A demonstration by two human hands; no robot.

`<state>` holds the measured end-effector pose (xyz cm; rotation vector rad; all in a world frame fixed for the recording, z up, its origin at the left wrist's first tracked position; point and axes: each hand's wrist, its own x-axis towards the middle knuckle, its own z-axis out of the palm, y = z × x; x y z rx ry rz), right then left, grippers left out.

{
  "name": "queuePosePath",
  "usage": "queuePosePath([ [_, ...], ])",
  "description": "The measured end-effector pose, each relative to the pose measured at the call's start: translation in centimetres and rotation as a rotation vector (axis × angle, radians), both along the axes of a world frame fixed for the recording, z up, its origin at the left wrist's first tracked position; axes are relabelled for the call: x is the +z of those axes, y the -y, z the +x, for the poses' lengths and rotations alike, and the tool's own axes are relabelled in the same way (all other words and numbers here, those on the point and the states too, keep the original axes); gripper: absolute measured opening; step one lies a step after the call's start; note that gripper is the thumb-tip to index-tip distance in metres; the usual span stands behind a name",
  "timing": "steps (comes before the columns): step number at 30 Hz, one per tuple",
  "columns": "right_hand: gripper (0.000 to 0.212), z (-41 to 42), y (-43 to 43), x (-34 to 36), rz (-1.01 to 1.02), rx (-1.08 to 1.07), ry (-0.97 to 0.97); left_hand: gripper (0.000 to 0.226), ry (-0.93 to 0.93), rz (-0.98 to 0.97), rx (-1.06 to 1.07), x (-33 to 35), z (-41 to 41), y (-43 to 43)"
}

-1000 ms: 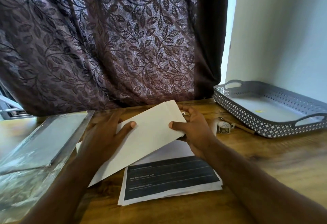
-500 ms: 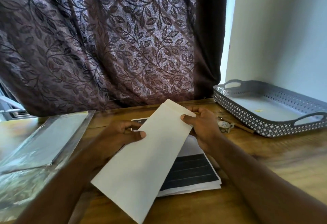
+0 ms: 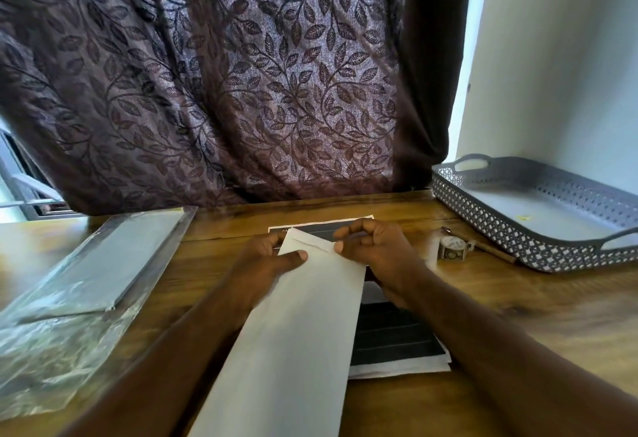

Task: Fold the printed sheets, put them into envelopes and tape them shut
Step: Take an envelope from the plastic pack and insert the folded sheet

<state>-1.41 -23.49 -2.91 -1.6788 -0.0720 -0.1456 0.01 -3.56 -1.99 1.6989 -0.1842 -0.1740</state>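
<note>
From the head camera, a long white paper envelope [image 3: 297,326] runs lengthwise away from the person, its near end cut off by the lower edge of the view and its far end raised between both hands. The left hand [image 3: 266,257] grips the envelope's far left corner, thumb flat on top and fingers curled beneath. The right hand [image 3: 376,250] pinches the envelope's far right corner between thumb and forefinger, the other fingers curled behind. The hands sit close together, the thumbs nearly meeting across the envelope's far end, where a crease line shows.

Under the envelope and sticking out to its right lies a stack of white printed sheets with a dark lined block [image 3: 393,340], flat on the brown wooden table [image 3: 518,315]; whether the envelope touches them cannot be told. Right of the envelope, beyond the right hand, stands a small patterned roll of tape [image 3: 452,248], with a thin brown pen [image 3: 483,245] just behind it and a grey perforated plastic tray [image 3: 538,229] further right. Left of the envelope lies a clear plastic packet holding a pale flat stack [image 3: 103,264]. Beyond the envelope hangs a purple leaf-patterned curtain [image 3: 241,74].
</note>
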Motion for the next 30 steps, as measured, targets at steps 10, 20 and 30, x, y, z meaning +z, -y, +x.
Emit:
queuePosePath([
  [10, 0.003, -0.5, -0.7, 0.1, -0.079, 0.11, -0.082, 0.025, 0.115, 0.163, 0.027, -0.6, 0.1, 0.2],
  [20, 0.018, -0.8, -0.7, 0.0, -0.161, 0.115, -0.068, 0.013, 0.244, 0.134, 0.044, -1.4, 0.3, 0.5],
  [30, 0.015, -0.7, 0.1, 0.4, -0.037, 0.166, -0.17, 0.021, 0.195, 0.126, 0.047, -1.5, 1.4, -0.4],
])
